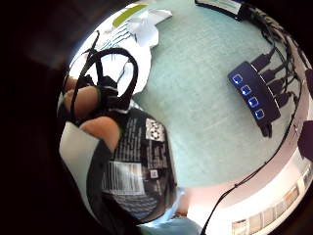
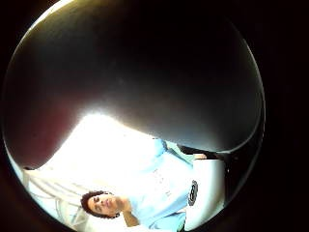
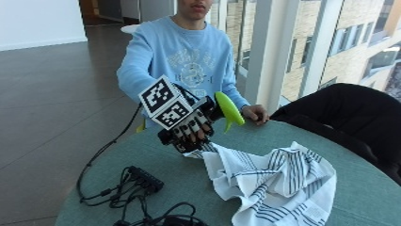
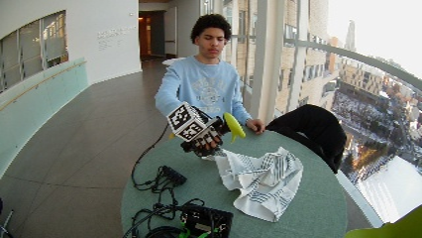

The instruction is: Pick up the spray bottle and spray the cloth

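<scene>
Cloth: striped cloth (image 3: 276,181) is lying crumpled toward the tabletop's right edge.
Grip: gloved right hand (image 3: 191,129) is curling its fingers around the spray bottle (image 3: 227,110), lifted.
Risk: nozzle is possibly pointing past the cloth, misting the table (image 3: 181,186).

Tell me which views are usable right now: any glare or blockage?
Thumb side palm view: mostly blocked by a dark curved surface close to the palm, with blown-out glare below it. Little finger side palm view: evenly lit; the spray bottle label shows, the print too blurred to read. Outside view: clear, showing the right hand gripping the bottle over the striped cloth; bright windows behind.
</scene>
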Motion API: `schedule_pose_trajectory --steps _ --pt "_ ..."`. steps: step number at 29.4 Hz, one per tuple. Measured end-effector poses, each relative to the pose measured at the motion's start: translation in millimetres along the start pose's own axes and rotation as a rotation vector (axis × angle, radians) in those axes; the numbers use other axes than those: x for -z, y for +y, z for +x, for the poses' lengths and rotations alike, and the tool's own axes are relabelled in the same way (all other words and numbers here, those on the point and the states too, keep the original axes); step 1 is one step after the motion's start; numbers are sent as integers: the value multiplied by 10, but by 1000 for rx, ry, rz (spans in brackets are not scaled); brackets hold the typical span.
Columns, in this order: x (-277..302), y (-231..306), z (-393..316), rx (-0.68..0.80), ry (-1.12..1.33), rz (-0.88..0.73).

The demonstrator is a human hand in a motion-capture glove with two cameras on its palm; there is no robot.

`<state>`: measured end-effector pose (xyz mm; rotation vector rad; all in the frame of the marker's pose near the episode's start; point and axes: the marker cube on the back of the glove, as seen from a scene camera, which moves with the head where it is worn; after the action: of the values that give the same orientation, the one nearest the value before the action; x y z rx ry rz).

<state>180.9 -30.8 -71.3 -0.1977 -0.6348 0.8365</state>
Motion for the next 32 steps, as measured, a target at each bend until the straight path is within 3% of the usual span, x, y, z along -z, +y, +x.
schedule_pose_trajectory --steps 19,24,32 --pt "-74 4 -44 10 -2 -10" --pt "-96 119 -239 111 -57 40" --pt "-315 277 -823 418 -272 133"
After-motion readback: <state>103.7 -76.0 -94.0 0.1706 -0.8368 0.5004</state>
